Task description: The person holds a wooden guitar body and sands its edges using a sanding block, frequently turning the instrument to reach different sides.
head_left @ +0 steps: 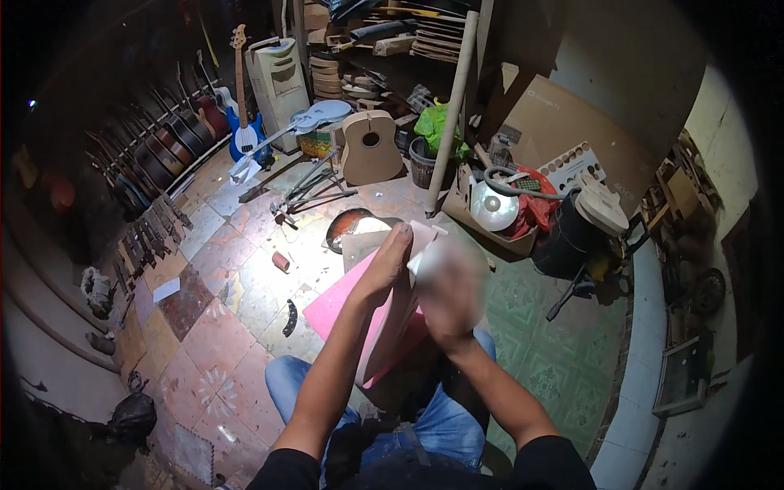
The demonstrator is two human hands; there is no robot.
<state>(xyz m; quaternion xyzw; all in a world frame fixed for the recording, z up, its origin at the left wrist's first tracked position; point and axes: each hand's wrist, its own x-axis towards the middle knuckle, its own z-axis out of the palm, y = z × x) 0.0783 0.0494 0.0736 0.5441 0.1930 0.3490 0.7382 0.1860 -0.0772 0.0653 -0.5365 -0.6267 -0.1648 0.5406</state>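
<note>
Between my forearms a pale piece with a long curved edge [382, 339] stands tilted on its side; its exact kind does not show. My left hand [386, 271] is closed on its upper part, fingers wrapped over the far side. At the other side of this piece is my right hand [452, 290], blurred, so its fingers cannot be made out. A small white sheet-like thing [420, 260] shows at the right hand's left edge. Beneath the pale piece, over my lap, lies a bright pink flat sheet or board [331, 304].
An unfinished acoustic guitar body [357, 157], a blue bass guitar [245, 135] and a rack of guitars [175, 135] stand beyond. A dark-rimmed round object [343, 222], a reddish cylinder [281, 261] and a black curved piece [290, 317] lie on the floor. At right are a cardboard box [523, 242] and black bucket [563, 237].
</note>
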